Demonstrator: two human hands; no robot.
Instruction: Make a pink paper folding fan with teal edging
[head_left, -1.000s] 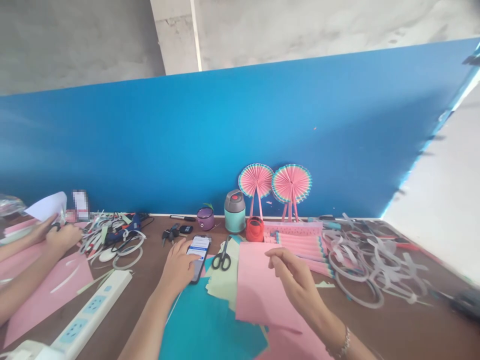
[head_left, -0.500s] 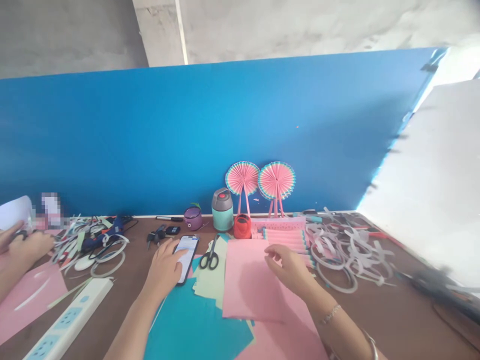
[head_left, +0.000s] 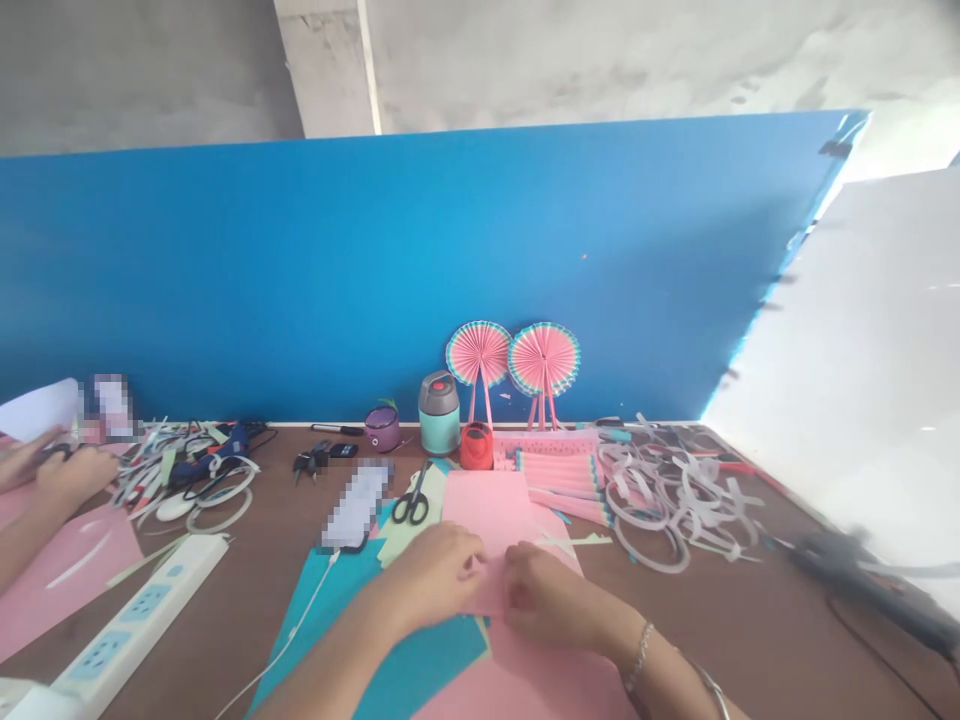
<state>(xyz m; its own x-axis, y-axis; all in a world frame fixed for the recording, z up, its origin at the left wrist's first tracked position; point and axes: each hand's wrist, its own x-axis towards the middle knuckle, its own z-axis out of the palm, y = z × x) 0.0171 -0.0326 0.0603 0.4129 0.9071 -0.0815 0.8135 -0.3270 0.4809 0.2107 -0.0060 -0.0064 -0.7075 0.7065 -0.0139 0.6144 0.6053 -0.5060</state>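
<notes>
A sheet of pink paper (head_left: pixel 487 500) lies in front of me on top of a larger pink sheet (head_left: pixel 525 680). My left hand (head_left: pixel 439 570) is closed at its left side, fingers curled down onto it. Close beside, my right hand (head_left: pixel 540 590) is closed on the same sheet, its fingertips partly hidden. Under my left forearm spreads teal paper (head_left: pixel 322 590). Black-handled scissors (head_left: pixel 411 505) rest on pale green paper (head_left: pixel 386 548). To the left lies a phone (head_left: pixel 356 505) with a white cable, its screen blurred out.
Two pink pleated fans (head_left: pixel 544 358) lean on the blue partition, behind a teal jar (head_left: pixel 439 415) and red tape holder (head_left: pixel 476 447). Pleated strips (head_left: pixel 559 472) and tangled white ties (head_left: pixel 675 500) lie right. A power strip (head_left: pixel 142 620) and another person's hands (head_left: pixel 71 475) are left.
My left hand has left the phone and moved right onto the pink paper. My right hand has come down and inward to the same sheet. The view has shifted slightly.
</notes>
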